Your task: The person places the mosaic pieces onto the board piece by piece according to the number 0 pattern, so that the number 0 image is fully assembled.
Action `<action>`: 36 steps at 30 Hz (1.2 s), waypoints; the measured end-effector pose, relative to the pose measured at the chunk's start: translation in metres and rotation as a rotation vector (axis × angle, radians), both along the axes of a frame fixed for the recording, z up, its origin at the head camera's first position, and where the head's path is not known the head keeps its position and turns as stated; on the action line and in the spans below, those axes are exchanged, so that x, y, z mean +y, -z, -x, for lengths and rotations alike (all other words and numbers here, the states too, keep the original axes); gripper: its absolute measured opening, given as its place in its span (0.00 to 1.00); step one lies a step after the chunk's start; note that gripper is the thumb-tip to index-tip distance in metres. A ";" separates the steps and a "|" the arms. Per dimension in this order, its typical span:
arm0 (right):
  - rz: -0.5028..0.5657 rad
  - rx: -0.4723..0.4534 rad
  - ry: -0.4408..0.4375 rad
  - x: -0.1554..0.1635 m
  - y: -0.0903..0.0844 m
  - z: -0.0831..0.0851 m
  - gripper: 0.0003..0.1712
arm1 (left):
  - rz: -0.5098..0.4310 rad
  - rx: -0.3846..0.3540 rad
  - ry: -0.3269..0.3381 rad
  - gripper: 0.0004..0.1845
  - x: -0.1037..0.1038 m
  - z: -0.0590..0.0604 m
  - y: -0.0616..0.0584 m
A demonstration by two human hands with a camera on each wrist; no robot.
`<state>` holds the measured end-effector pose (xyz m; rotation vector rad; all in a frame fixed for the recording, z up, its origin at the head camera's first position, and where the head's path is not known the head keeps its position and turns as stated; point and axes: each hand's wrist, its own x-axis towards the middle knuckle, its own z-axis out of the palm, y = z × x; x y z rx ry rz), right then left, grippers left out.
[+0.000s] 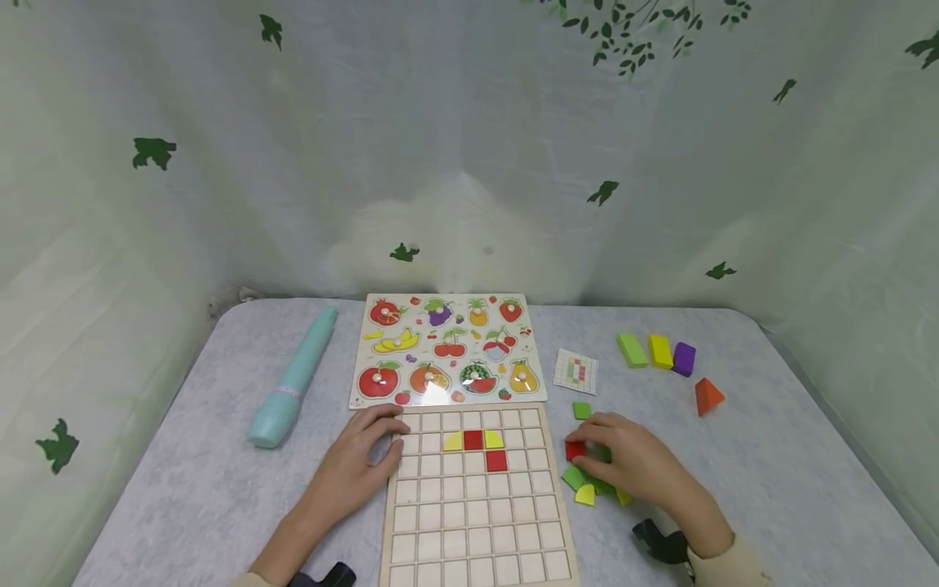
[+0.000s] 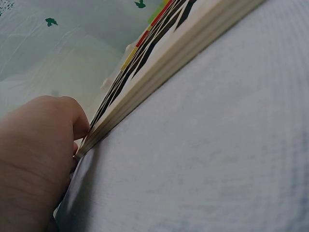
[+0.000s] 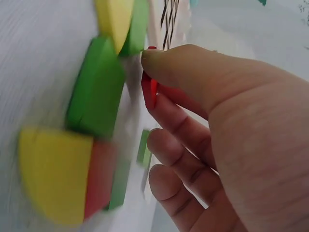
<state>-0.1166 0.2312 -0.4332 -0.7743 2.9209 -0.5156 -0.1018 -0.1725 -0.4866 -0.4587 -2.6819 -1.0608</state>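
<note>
A wooden grid board [image 1: 477, 505] lies on the grey table and carries two yellow and two red tiles [image 1: 473, 441] near its top. My left hand [image 1: 367, 448] rests on the board's upper left corner with its fingers over the edge [image 2: 82, 128]. Beside the board's right side, my right hand [image 1: 623, 456] pinches a red tile [image 1: 575, 449] between thumb and fingers [image 3: 149, 92]. That hand sits over a small heap of green and yellow tiles [image 1: 583, 486] [image 3: 96, 96].
A fruit peg puzzle [image 1: 447, 350] lies behind the board. A teal tube [image 1: 293, 379] rests at left. A small pattern card [image 1: 576, 371], a lone green tile [image 1: 582, 410], green, yellow and purple blocks [image 1: 656, 352] and an orange triangle [image 1: 707, 395] lie at right.
</note>
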 end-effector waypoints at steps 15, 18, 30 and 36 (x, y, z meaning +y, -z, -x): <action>0.138 -0.057 -0.141 -0.047 -0.002 -0.007 0.14 | -0.012 0.014 0.003 0.09 0.000 0.000 0.000; 0.147 -0.053 -0.166 -0.056 -0.001 -0.009 0.14 | -0.011 0.018 0.003 0.09 0.000 0.000 0.000; 0.150 -0.070 -0.193 -0.078 0.010 -0.019 0.13 | -0.004 0.009 0.002 0.09 0.003 -0.001 0.000; 0.135 -0.031 -0.225 -0.082 0.013 -0.019 0.13 | 0.010 0.016 -0.004 0.08 0.001 -0.001 -0.002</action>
